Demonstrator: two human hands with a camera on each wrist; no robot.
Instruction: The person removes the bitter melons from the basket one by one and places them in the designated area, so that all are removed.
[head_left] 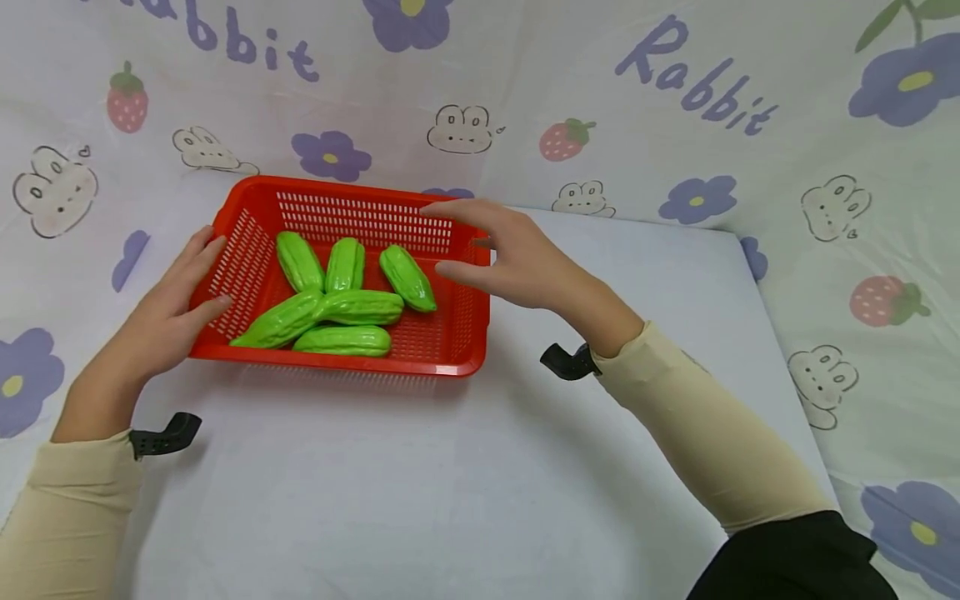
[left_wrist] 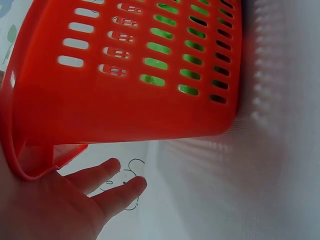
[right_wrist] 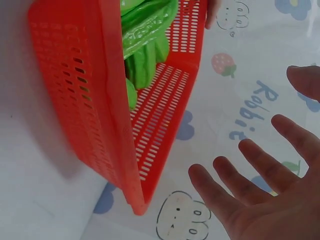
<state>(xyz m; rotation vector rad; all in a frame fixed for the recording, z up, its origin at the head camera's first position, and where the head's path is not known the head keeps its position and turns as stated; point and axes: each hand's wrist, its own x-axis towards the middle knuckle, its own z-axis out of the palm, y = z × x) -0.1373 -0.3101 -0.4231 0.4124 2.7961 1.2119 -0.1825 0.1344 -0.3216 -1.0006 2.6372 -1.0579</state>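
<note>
Over a white surface (head_left: 390, 492), holds the left grip (head_left: 168, 312), with fingers apart, at the left end of a red basket (head_left: 420, 366) and the right grip (head_left: 517, 254), likewise spread, by its right end, with six green gourds (head_left: 360, 307) inside and a rabbit-print cloth (head_left: 510, 50) behind.

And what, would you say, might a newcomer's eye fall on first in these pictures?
Probably the bright red basket on the white table, with six green vegetables lying in it. Next, the left hand at the basket's left end and the right hand near its right end. Behind is a cloth printed with rabbits.
</note>
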